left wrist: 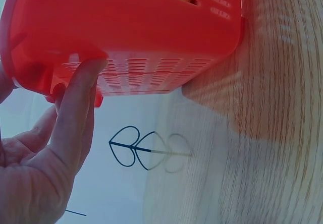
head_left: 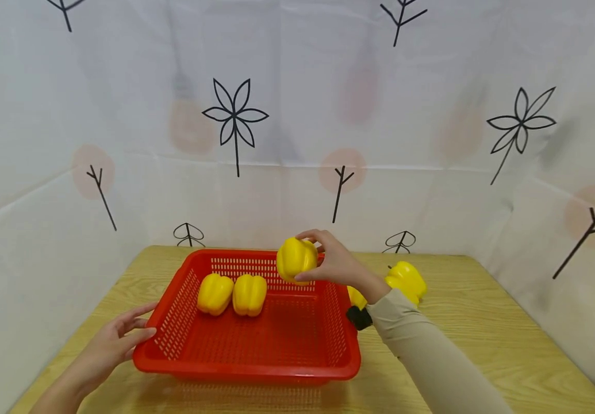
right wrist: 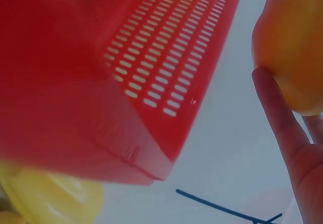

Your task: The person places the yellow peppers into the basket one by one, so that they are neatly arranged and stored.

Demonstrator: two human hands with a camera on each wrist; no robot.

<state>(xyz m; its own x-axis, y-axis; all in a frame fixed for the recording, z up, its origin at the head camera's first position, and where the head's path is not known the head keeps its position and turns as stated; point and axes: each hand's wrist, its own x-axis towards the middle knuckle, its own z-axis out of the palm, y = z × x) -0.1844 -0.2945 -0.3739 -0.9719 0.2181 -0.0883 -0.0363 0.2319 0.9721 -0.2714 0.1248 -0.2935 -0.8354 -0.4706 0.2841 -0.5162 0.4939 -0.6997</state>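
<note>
My right hand (head_left: 336, 261) holds a yellow bell pepper (head_left: 295, 259) between thumb and fingers, above the back right part of a red plastic basket (head_left: 248, 371). The right wrist view shows that bell pepper (right wrist: 292, 42) cut off at the frame's edge, beside the right hand (right wrist: 308, 168). Two more yellow bell peppers (head_left: 215, 294) lie side by side in the basket's back left. At the basket's left side, my left hand (head_left: 113, 345) grips the rim. In the left wrist view, fingers of the left hand (left wrist: 55, 158) reach under the rim against the slotted wall.
Right of the basket, yellow bell peppers (head_left: 406, 282) lie on the wooden table (head_left: 463, 322), partly hidden by the right forearm. A black device (head_left: 359, 317) sits at the right wrist. A white patterned sheet (head_left: 287, 126) hangs behind and beside the table.
</note>
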